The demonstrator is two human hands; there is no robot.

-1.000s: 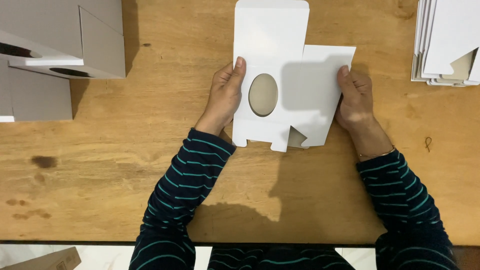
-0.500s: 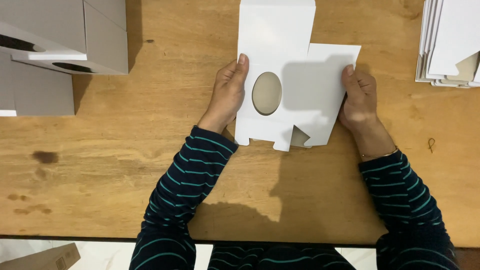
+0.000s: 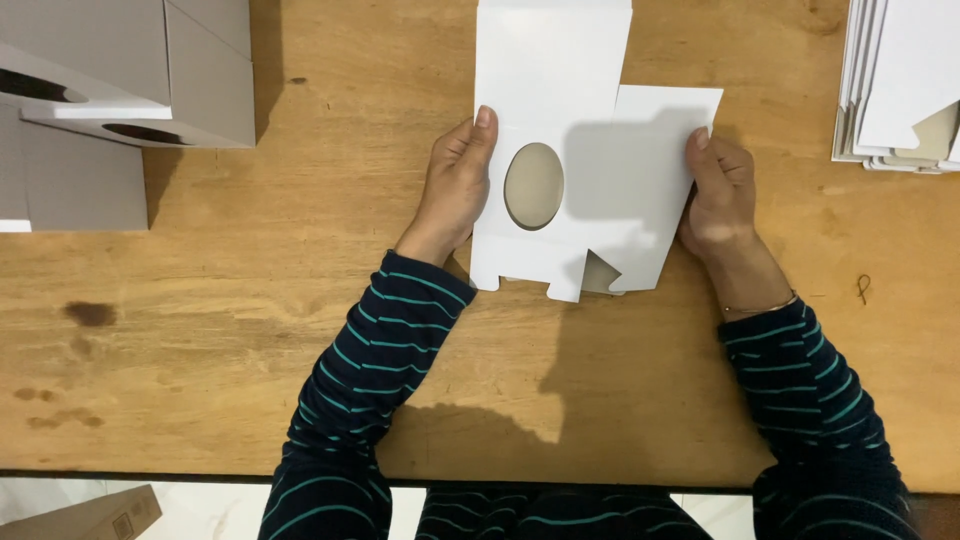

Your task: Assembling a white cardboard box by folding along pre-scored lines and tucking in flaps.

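A flat white cardboard box blank (image 3: 585, 150) with an oval cut-out lies on the wooden table (image 3: 250, 330) in front of me. My left hand (image 3: 455, 185) grips its left edge, thumb on top beside the oval hole. My right hand (image 3: 718, 190) holds the right edge, fingers curled over the side panel. The blank is partly folded, its right panel lifted and casting a shadow. Small flaps stick out along its near edge.
Folded grey-white boxes (image 3: 110, 90) with oval holes stand at the table's far left. A stack of flat white blanks (image 3: 905, 85) lies at the far right. A brown carton corner (image 3: 90, 515) shows below the table's near edge.
Both hands and the blank stay in almost the same place; the view has shifted slightly, so everything sits a little further right in the picture.
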